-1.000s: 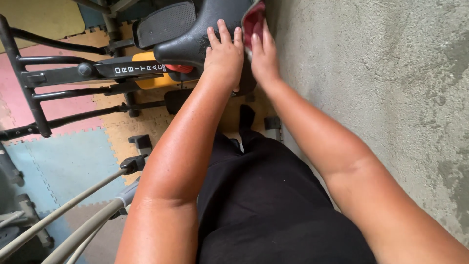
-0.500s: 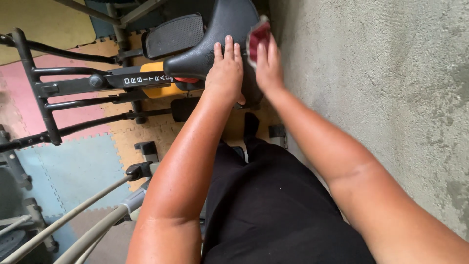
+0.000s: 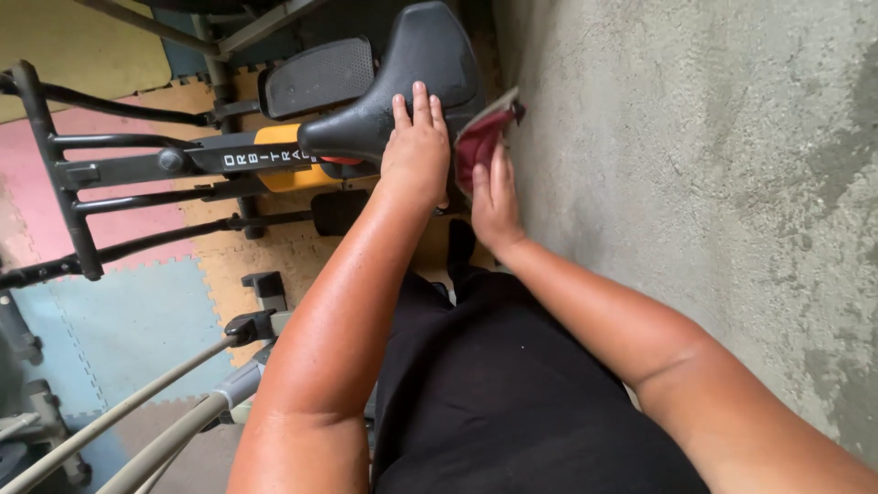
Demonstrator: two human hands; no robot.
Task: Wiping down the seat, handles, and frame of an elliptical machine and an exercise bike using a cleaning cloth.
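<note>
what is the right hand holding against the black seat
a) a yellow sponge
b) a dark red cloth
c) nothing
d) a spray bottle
b: the right hand presses a dark red cloth to the side of the black seat, while the left hand lies flat on the seat.

Two hands appear at the black saddle: one left hand flat on its rear and one right hand just beside its right edge, pressing one dark red cloth. One saddle and one ribbed black pedal, to the saddle's left, are counted. Below the saddle lie foam floor mats in four colours: one pink, one blue, one yellow, one tan.
</note>
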